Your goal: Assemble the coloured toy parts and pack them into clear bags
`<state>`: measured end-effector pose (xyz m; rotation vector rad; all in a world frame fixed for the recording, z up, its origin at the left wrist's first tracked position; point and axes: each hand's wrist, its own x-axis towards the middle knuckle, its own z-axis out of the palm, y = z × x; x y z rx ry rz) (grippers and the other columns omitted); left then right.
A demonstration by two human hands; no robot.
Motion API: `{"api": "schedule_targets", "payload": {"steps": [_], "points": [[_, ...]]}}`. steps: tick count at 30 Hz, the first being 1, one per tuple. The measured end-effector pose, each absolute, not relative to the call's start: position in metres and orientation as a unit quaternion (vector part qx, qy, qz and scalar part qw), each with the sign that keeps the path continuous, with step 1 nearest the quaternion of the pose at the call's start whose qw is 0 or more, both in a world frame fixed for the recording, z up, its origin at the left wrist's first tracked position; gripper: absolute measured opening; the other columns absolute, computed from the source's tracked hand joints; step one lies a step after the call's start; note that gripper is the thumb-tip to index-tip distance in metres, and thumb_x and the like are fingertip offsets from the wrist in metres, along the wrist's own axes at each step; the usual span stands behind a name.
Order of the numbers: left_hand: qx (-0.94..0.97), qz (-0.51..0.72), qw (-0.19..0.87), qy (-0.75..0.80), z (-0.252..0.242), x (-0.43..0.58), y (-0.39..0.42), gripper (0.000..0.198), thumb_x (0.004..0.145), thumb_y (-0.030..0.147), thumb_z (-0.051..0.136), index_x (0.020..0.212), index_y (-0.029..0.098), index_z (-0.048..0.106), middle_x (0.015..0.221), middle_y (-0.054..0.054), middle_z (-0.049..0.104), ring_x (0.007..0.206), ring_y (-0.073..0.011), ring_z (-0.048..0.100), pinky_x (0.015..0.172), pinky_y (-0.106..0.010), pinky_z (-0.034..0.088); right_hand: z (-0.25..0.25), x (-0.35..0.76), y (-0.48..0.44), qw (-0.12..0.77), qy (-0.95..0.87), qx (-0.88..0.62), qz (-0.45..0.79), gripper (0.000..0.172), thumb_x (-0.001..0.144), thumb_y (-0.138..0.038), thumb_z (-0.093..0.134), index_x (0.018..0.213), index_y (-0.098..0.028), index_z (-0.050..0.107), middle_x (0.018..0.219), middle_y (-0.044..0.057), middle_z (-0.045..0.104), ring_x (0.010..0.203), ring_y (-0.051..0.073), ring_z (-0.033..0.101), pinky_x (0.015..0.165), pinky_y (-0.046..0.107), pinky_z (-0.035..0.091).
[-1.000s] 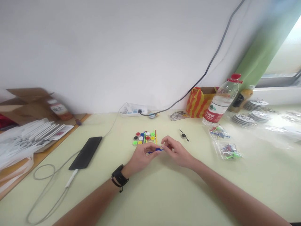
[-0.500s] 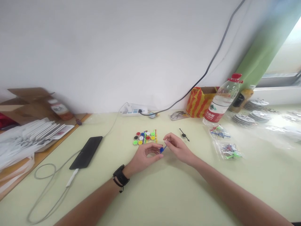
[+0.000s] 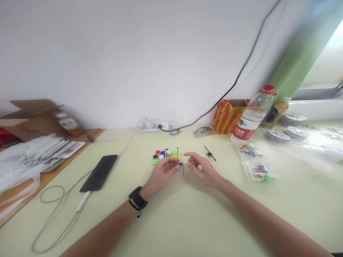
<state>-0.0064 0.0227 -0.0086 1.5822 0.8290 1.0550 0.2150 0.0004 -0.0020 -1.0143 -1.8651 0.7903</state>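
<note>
Between thumb and fingertips, my left hand [image 3: 164, 171] pinches a blue spinner arrow [image 3: 182, 169] by its round base, its long pointer standing crosswise in front of the fingers. Just to the right, my right hand [image 3: 202, 169] has thumb and forefinger apart and holds nothing. Behind the left hand lie several small round bases [image 3: 158, 152] in red, black, white, blue, green and yellow, beside a row of coloured pointers [image 3: 177, 151]. The left hand partly hides them. A black spinner arrow [image 3: 209, 154] lies on the table beyond my right hand.
Two clear bags of spinner parts [image 3: 260, 172] lie to the right, near a large water bottle [image 3: 248, 119] and a striped bag [image 3: 227, 116]. A phone [image 3: 99, 173] with its cable lies at left. A power strip [image 3: 154, 126] sits against the wall.
My right hand has let go of the blue pointer and its fingers have opened. The left hand has shifted slightly left and turned the blue spinner arrow so the pointer shows lengthwise.
</note>
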Motion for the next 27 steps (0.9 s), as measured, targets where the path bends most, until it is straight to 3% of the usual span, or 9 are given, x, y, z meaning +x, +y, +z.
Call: {"api": "schedule_targets", "payload": {"steps": [2,4,5,6,7,9,11,20,27], "points": [[0.654,0.44,0.512,0.34,-0.0073,-0.0066,0.0231,0.025,0.087,0.031,0.077,0.108,0.019,0.071,0.106,-0.008,0.072,0.102,-0.0208,0.07,0.097,-0.037,0.058,-0.0021,0.214,-0.002,0.433,-0.74,-0.401,0.324,0.053,0.1,-0.037,0.05,0.151,-0.028,0.037,0.097,0.003,0.061,0.067,0.014,0.053,0.061,0.028,0.046],[0.652,0.441,0.515,0.339,-0.0068,-0.0065,0.0232,0.025,0.086,0.03,0.077,0.107,0.019,0.071,0.105,-0.008,0.072,0.101,-0.0206,0.07,0.096,-0.037,0.058,-0.0026,0.2134,-0.0031,0.431,-0.731,-0.404,0.341,0.045,0.101,-0.041,0.05,0.142,-0.025,0.048,0.096,0.004,0.062,0.065,0.013,0.053,0.061,0.027,0.045],[0.651,0.441,0.516,0.341,-0.0069,-0.0063,0.0232,0.024,0.086,0.03,0.077,0.107,0.018,0.071,0.104,-0.008,0.072,0.1,-0.0205,0.07,0.096,-0.037,0.058,-0.0026,0.2137,-0.0029,0.419,-0.726,-0.41,0.359,0.035,0.102,-0.045,0.047,0.124,-0.022,0.061,0.086,0.003,0.062,0.062,0.013,0.051,0.06,0.028,0.044],[0.649,0.443,0.516,0.342,-0.0071,-0.0062,0.0232,0.024,0.086,0.03,0.078,0.106,0.018,0.071,0.103,-0.007,0.072,0.1,-0.0204,0.07,0.096,-0.037,0.058,-0.0024,0.2144,-0.0021,0.406,-0.718,-0.42,0.378,0.038,0.103,-0.048,0.042,0.097,-0.019,0.067,0.073,0.001,0.058,0.057,0.013,0.048,0.058,0.028,0.042],[0.647,0.444,0.517,0.343,-0.0074,-0.006,0.0231,0.024,0.086,0.03,0.078,0.105,0.018,0.071,0.103,-0.007,0.072,0.099,-0.0202,0.07,0.096,-0.037,0.058,-0.0018,0.2153,-0.0008,0.398,-0.707,-0.431,0.395,0.05,0.104,-0.051,0.038,0.074,-0.019,0.062,0.061,-0.001,0.05,0.054,0.013,0.044,0.056,0.028,0.039],[0.644,0.447,0.517,0.344,-0.0078,-0.0057,0.0231,0.024,0.086,0.03,0.078,0.105,0.018,0.071,0.103,-0.007,0.072,0.099,-0.0197,0.07,0.095,-0.036,0.059,0.0001,0.2177,0.0023,0.403,-0.686,-0.443,0.413,0.062,0.105,-0.055,0.033,0.053,-0.021,0.042,0.05,-0.003,0.036,0.05,0.012,0.037,0.054,0.029,0.034],[0.642,0.447,0.519,0.343,-0.0078,-0.0056,0.023,0.024,0.086,0.03,0.077,0.106,0.018,0.071,0.103,-0.007,0.072,0.099,-0.0194,0.07,0.095,-0.036,0.059,0.0025,0.2196,0.0049,0.424,-0.68,-0.439,0.406,0.062,0.104,-0.056,0.035,0.053,-0.021,0.037,0.052,-0.003,0.036,0.052,0.012,0.036,0.055,0.029,0.032],[0.638,0.456,0.51,0.353,-0.0091,-0.0058,0.0235,0.026,0.083,0.031,0.08,0.104,0.018,0.071,0.105,-0.008,0.074,0.099,-0.0215,0.072,0.096,-0.04,0.059,0.0007,0.2138,0.0054,0.405,-0.708,-0.425,0.392,0.039,0.1,-0.052,0.049,0.078,-0.02,0.055,0.066,-0.003,0.045,0.062,0.013,0.041,0.058,0.027,0.033],[0.653,0.433,0.517,0.346,-0.0121,-0.0059,0.0212,0.029,0.082,0.03,0.081,0.107,0.018,0.073,0.107,-0.009,0.075,0.101,-0.0225,0.073,0.098,-0.04,0.059,0.0004,0.2111,0.0021,0.376,-0.727,-0.413,0.4,0.04,0.1,-0.052,0.047,0.078,-0.02,0.055,0.068,-0.002,0.047,0.064,0.014,0.042,0.059,0.026,0.035]]}}
